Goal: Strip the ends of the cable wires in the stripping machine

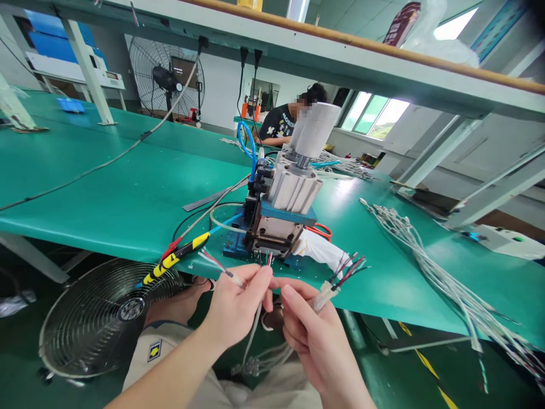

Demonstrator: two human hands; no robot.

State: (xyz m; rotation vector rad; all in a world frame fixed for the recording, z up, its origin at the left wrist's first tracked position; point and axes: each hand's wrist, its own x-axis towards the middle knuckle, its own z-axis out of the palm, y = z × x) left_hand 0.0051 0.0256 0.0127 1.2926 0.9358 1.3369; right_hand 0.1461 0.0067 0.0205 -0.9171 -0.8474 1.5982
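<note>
Just in front of a pneumatic wire-stripping machine [283, 210], my two hands meet with their fingertips close together. My left hand [238, 301] is closed around a grey cable, whose split red, white and dark wires [215, 260] stick out to the upper left. Thin red and white wire ends [269, 258] rise from the pinched fingers to the machine's lower front; whether they enter it, I cannot tell. Closed around a bundle of cables [326, 292], my right hand [313, 329] has several red and black wire ends fanning out beyond it. The cables hang down over my lap.
A long bundle of grey cables [409, 238] lies on the green table [128, 170] at right. A yellow-and-black taped hose [174, 258] runs off the front edge, above a floor fan [128, 312]. An overhead shelf [340, 48] spans the top. Another person [279, 122] sits behind the machine.
</note>
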